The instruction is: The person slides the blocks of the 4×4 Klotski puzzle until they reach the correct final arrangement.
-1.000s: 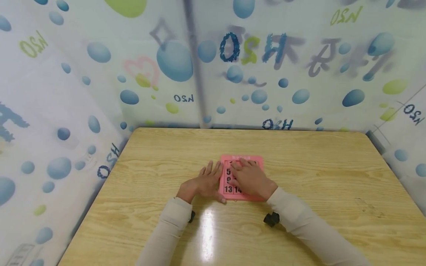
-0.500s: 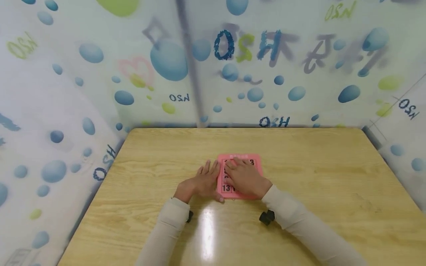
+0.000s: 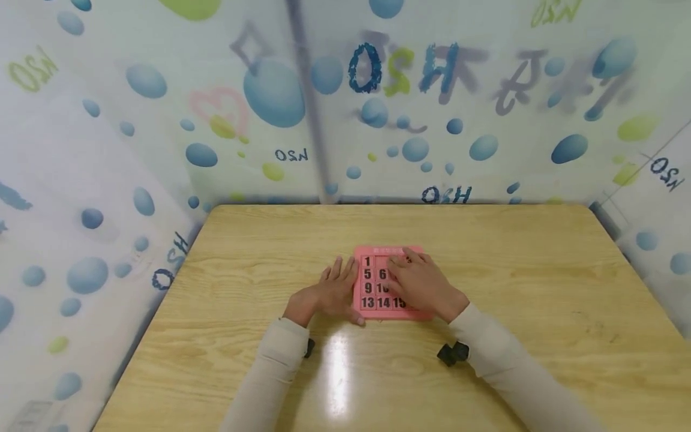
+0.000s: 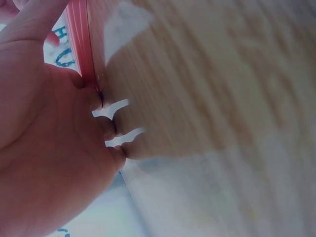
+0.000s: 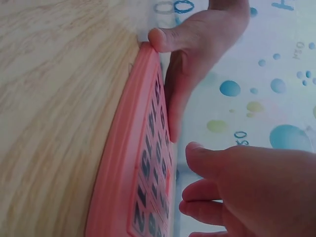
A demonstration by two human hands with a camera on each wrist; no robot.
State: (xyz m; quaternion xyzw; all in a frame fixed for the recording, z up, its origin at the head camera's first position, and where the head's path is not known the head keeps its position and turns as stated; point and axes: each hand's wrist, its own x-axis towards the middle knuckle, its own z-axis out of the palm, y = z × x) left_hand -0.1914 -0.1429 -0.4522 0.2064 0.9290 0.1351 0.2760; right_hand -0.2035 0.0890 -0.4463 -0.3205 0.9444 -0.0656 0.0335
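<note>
A pink number slide puzzle (image 3: 375,289) lies flat on the wooden table, with black numbers on its tiles. A bare slot shows in its top row, just right of the 1. My left hand (image 3: 329,297) rests along the puzzle's left side, fingers stretched forward and thumb at the near left corner; the left wrist view shows its fingertips down on the tabletop. Over the puzzle's right part is my right hand (image 3: 426,287), hiding several tiles there. From the right wrist view, its bent thumb and loosely bent fingers (image 5: 200,211) are close above the tile faces.
The wooden table (image 3: 259,252) reaches back to a wall covering (image 3: 345,102) printed with blue and green drops. Bright glare lies on the wood in front of the puzzle. Each wrist wears a small black device (image 3: 452,354).
My right hand has shifted right across the puzzle, uncovering more left and middle tiles and the bare top-row slot. My left hand keeps its place at the side. The head view shifted slightly.
</note>
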